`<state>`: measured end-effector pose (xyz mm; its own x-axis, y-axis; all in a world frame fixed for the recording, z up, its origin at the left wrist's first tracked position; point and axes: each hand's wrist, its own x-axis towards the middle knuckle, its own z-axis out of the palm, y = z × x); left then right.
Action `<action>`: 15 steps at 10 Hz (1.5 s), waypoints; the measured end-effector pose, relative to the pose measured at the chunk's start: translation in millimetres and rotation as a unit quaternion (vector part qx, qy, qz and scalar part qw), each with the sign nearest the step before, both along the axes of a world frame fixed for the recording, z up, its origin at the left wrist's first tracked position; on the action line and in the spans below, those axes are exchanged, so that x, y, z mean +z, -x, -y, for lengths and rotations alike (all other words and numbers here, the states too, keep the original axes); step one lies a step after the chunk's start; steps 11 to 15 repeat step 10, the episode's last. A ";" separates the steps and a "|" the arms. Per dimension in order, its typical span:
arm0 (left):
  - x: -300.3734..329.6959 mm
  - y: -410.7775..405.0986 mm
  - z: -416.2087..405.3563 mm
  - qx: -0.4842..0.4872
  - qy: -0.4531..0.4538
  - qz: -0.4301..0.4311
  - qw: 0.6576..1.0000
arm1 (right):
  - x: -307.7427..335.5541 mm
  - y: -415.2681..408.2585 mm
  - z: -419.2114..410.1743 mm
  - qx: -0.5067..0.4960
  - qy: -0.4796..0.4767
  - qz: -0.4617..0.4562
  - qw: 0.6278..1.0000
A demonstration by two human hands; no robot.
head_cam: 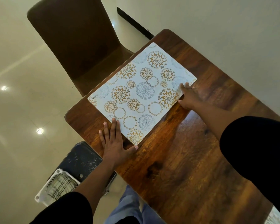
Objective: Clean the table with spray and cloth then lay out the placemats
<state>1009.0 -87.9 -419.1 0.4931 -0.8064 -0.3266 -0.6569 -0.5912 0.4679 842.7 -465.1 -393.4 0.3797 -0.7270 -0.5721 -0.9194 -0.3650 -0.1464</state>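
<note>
The placemat [141, 92] lies flat at the table's [192, 159] far left end, in front of the chair [81, 50]. It looks thin, light and bendy, likely to slide on the glossy wood, so the edges and corners are the place to press or pinch. The left hand [115, 143] rests open, fingers spread, on its near corner. The right hand [188, 96] lies open and flat on the right edge.

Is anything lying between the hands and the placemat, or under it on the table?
Nothing visible. The left hand and right hand both rest flat on the edges of the placemat, which lies flat on the bare wood of the table.
</note>
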 end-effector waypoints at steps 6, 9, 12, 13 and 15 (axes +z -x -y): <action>-1.9 -5.4 -4.1 -0.014 -0.014 0.021 1.000 | 20.6 -6.6 -29.0 0.021 0.048 -0.008 0.999; 6.0 -1.6 -2.5 -0.050 -0.058 0.045 0.996 | 46.8 -11.0 -109.7 0.040 -0.009 -0.002 0.999; 16.0 -0.7 1.7 -0.121 -0.062 0.068 0.988 | 52.6 0.7 -129.0 0.004 -0.014 0.043 0.999; 16.0 -0.7 1.7 -0.121 -0.062 0.068 0.988 | 52.6 0.7 -129.0 0.004 -0.014 0.043 0.999; 16.0 -0.7 1.7 -0.121 -0.062 0.068 0.988 | 52.6 0.7 -129.0 0.004 -0.014 0.043 0.999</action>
